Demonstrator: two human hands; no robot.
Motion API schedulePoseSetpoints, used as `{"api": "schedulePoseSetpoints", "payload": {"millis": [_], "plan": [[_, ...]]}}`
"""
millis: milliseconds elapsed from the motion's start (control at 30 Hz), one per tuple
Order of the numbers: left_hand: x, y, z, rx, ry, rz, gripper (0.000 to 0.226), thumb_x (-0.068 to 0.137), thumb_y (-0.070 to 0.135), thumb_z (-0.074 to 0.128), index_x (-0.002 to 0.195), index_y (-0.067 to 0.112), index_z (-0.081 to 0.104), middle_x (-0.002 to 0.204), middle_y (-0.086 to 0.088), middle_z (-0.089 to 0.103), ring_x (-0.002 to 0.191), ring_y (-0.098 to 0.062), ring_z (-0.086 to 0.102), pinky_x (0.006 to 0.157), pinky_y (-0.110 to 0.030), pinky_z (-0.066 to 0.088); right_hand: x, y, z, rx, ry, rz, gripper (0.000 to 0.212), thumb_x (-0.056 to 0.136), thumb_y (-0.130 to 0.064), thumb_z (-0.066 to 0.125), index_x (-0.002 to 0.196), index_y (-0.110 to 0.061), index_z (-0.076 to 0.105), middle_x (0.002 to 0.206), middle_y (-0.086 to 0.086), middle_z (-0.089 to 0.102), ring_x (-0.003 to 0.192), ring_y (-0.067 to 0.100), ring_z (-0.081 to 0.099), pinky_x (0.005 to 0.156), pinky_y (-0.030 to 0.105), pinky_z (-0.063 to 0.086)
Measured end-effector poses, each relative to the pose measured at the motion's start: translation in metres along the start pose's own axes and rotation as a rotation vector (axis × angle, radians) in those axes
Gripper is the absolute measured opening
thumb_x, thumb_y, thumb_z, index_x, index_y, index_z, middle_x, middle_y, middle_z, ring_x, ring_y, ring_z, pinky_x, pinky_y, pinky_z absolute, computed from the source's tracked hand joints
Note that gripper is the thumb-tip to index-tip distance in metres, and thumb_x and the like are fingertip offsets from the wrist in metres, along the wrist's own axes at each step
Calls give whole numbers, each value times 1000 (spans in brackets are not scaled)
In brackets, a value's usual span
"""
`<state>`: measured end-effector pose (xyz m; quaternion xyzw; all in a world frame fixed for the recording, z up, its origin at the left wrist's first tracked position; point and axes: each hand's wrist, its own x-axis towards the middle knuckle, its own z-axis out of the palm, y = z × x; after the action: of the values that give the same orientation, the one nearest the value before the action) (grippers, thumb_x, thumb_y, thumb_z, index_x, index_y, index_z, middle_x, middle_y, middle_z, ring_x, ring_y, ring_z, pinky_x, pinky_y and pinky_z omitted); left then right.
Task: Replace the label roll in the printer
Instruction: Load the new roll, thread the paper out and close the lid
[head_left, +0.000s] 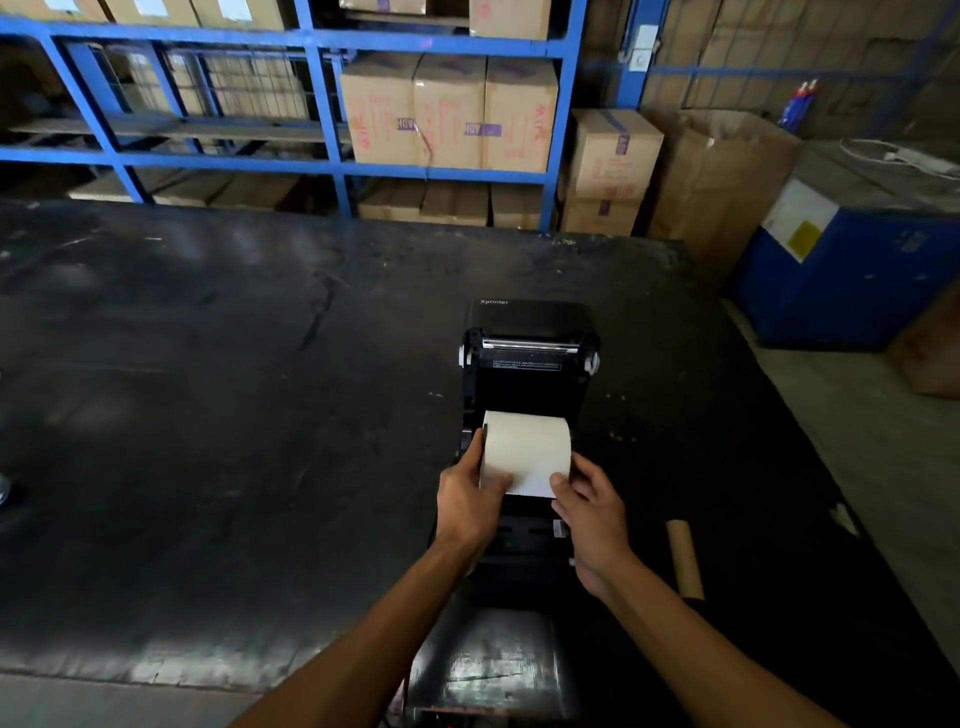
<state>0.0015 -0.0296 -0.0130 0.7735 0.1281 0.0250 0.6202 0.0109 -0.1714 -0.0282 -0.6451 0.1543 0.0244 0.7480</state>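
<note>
A person's two hands hold a white label roll (525, 451) in the open bay of a black plastic label printer (530, 364) on a dark, scuffed tabletop (234, 415). The left hand (467, 501) clasps the roll's left end, thumb lying across the smooth paper face; the right hand (589, 512) grips the right end, thumb pressed on the loose front edge of the sheet. The printer's lid is tipped back, baring a thin metal bar under its glossy top. A bare brown cardboard core (684, 558), tube-shaped, lies on the tabletop just right of the printer. Behind, blue steel shelving (332, 166) carries taped cardboard cartons (449, 111).
</note>
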Motion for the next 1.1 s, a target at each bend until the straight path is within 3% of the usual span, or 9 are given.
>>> {"api": "schedulePoseSetpoints", "payload": {"millis": [133,267,467,667,767,867,967,1100], "plan": [[8,-7,0,29,10,-42,68,89,9,64,148,34,42,119,6,72,104,-9,68,93,-27,54,10,5,2,-75,14,-4,39,88,-10,66,125,-19,59,112,8,67,98,17,65,78,29,52],[14,-11,2,47,40,-93,71,89,9,63,149,38,38,121,5,72,105,-11,67,92,-24,51,18,4,3,-121,30,-6,38,88,-9,67,124,-15,60,108,12,69,97,23,66,89,42,54],[23,-10,5,94,37,-143,71,88,10,63,148,38,38,96,6,73,90,-13,69,81,-25,52,24,5,2,-168,46,9,34,89,-11,65,122,-17,62,90,-2,68,81,9,65,66,22,48],[30,-1,2,213,51,-190,71,85,11,66,147,38,42,89,8,68,83,-14,66,70,-23,48,28,5,3,-206,44,29,33,89,-13,65,122,-19,61,88,-3,66,77,7,60,60,20,43],[32,1,-1,216,59,-198,70,83,11,67,144,39,46,93,7,69,84,-14,65,68,-21,48,28,5,3,-213,40,34,34,90,-13,64,123,-18,60,91,0,65,80,9,60,62,23,44],[30,-1,-1,204,78,-194,67,82,11,67,141,39,52,88,7,71,85,-17,69,77,-30,56,28,6,2,-226,31,37,35,90,-11,64,124,-17,58,99,7,67,86,15,62,70,27,48],[28,-3,-1,210,107,-182,62,82,12,66,136,40,56,75,15,68,74,-10,67,68,-28,55,26,7,2,-223,41,37,36,89,-8,64,124,-16,58,104,10,68,94,20,64,78,31,48],[28,-5,-2,210,124,-192,49,82,17,67,129,31,61,88,4,71,77,-12,64,66,-27,49,24,8,1,-305,48,44,35,89,-7,64,123,-14,59,111,10,67,98,24,63,87,38,51]]}}
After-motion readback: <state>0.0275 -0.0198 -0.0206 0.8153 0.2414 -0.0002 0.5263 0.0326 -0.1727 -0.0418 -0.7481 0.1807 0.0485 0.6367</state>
